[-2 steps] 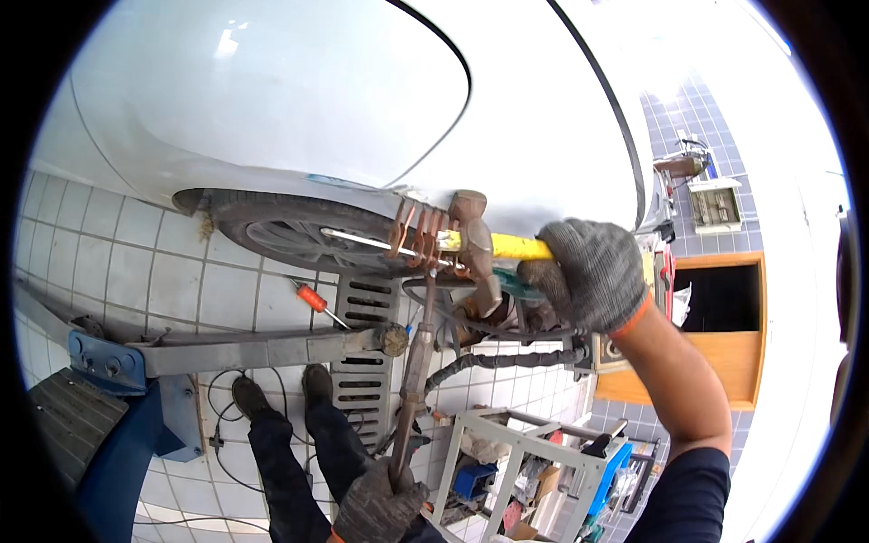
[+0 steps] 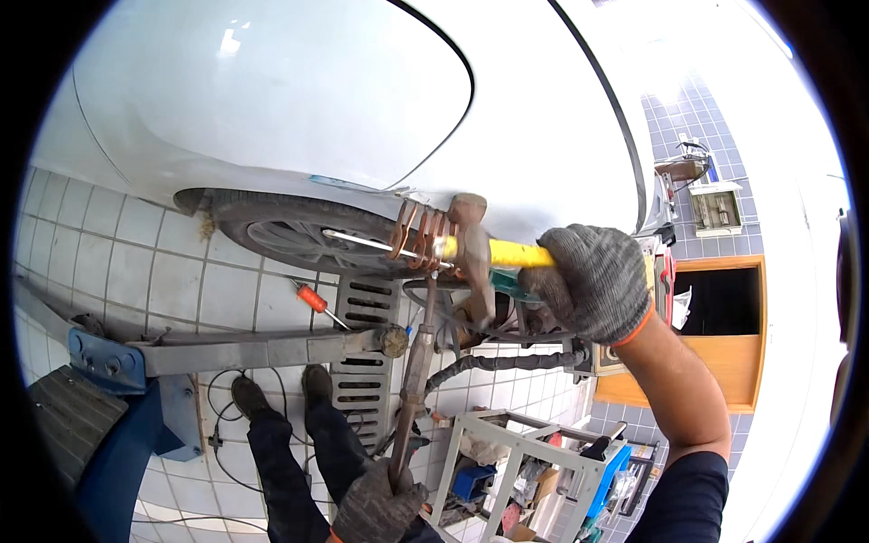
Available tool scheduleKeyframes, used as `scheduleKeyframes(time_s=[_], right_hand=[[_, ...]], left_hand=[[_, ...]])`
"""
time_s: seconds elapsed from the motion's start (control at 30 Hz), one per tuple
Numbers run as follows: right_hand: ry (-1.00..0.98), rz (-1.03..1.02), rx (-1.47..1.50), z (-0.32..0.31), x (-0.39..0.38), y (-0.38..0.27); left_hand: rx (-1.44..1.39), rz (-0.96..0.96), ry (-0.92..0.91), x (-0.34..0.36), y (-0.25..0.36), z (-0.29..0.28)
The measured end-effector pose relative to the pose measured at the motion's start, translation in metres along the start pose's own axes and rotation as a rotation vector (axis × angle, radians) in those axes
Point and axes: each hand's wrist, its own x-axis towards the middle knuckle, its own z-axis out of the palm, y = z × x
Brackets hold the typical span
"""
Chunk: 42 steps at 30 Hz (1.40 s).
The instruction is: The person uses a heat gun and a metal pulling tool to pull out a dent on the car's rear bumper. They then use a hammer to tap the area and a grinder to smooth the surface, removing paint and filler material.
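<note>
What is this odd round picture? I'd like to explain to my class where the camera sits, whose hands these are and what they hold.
No machine is working here: it is a person wearing grey gloves. The camera sits on their head, looking down, and its fisheye lens bends straight edges.

The right hand grips a yellow-handled hammer, its head slightly blurred. The left hand, at the lower edge, grips a long metal rod that reaches up towards copper-coloured wavy pieces beside a white car.

Below the car's wheel, an orange-handled tool lies on the tiled floor, near a slotted grate.
</note>
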Motion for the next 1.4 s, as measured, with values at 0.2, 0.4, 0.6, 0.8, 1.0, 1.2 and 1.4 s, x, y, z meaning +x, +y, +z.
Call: scheduleKeyframes(time_s=[0.2,0.4,0.6,0.8,1.0,1.2,1.4], right_hand=[[0.016,-0.025,-0.017,0.001,0.011,-0.004],[-0.098,0.003,-0.025,-0.003,0.023,-0.004],[-0.090,0.086,-0.054,-0.010,0.021,-0.011],[0.077,-0.057,0.013,0.001,0.008,-0.002],[0.163,-0.064,0.050,0.007,-0.004,0.002],[0.214,0.015,0.220,0.014,-0.008,0.005],[0.344,0.047,0.155,0.018,-0.001,0.011]], left_hand=[[-0.005,-0.086,-0.102,-0.002,-0.001,-0.006],[0.068,-0.027,-0.090,-0.002,-0.005,-0.004],[0.127,0.003,-0.066,-0.002,-0.010,-0.003],[0.242,-0.212,-0.058,0.000,0.000,-0.008],[0.263,-0.072,-0.057,0.005,-0.001,-0.011],[0.069,-0.130,-0.110,0.006,-0.023,-0.008],[0.077,0.099,-0.130,0.018,-0.039,-0.006]])
